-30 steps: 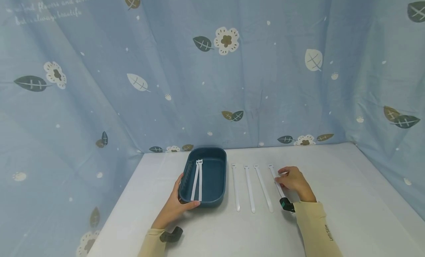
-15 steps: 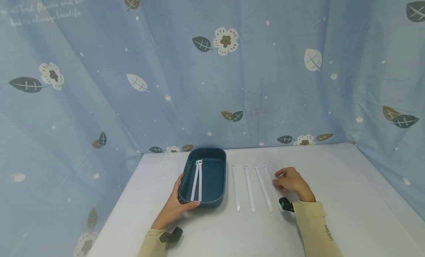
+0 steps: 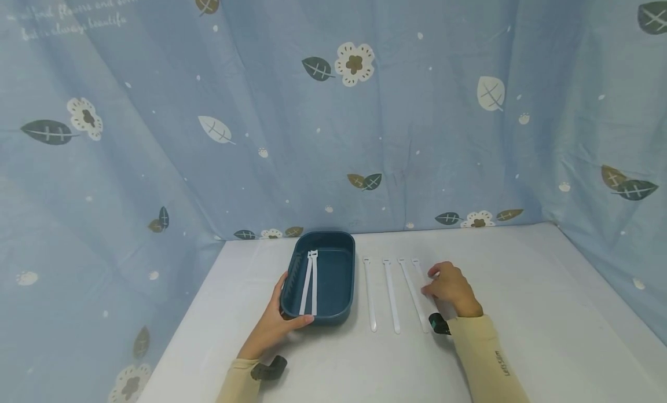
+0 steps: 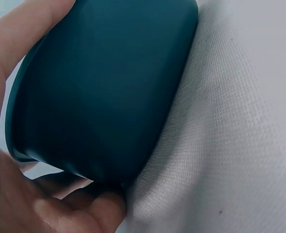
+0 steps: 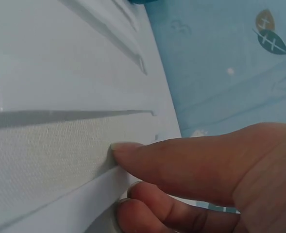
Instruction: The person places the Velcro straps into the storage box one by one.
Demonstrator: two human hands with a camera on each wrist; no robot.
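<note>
My left hand [image 3: 278, 328] grips the near left corner of a dark blue rectangular tray [image 3: 336, 281], thumb along its front rim. The left wrist view has the tray's outer wall [image 4: 109, 87] between thumb and fingers. Two white cable ties [image 3: 315, 287] with slotted heads lie inside it, heads together. To the right, my right hand [image 3: 453, 290] pinches the rightmost white cable tie [image 3: 418, 270]; in the right wrist view this cable tie [image 5: 84, 201] passes between thumb [image 5: 181, 162] and fingers. The hand hides part of the tie.
Three more white cable ties [image 3: 392, 299] lie side by side on the white table [image 3: 385, 368] between the tray and my right hand, slotted heads away from me. A blue patterned curtain [image 3: 443, 131] hangs behind the table and along its sides.
The rightmost cable tie has shifted left, nearer the others, and come to lie beside them. My right hand has moved slightly left. The left hand and tray stay put.
</note>
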